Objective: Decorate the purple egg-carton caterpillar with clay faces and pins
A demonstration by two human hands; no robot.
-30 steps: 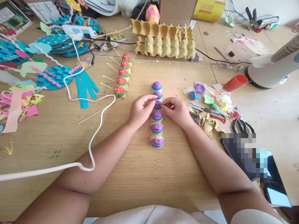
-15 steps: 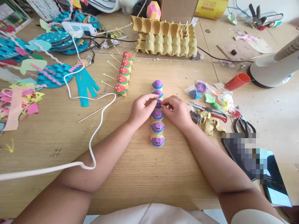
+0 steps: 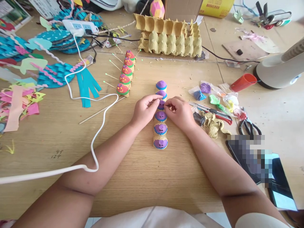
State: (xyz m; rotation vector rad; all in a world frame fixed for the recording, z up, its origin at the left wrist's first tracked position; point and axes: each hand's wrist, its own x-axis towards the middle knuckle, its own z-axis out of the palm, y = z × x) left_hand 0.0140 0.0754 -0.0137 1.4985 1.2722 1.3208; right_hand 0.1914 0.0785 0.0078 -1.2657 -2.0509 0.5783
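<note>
Hands, left [image 3: 146, 109], right [image 3: 180, 113]: part-curled, hold unclear | purple-capped strip [image 3: 161, 116]: between them, at fingertips

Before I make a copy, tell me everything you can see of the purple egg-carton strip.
The strip lies bumps up on the table, running away from the camera: six bumps, with purple, clay-looking tops, blue lower edges and tan carton between. Dark face marks show on the nearer ones. The left hand and right hand are at the third bump from the far end, apparently touching it.
</note>
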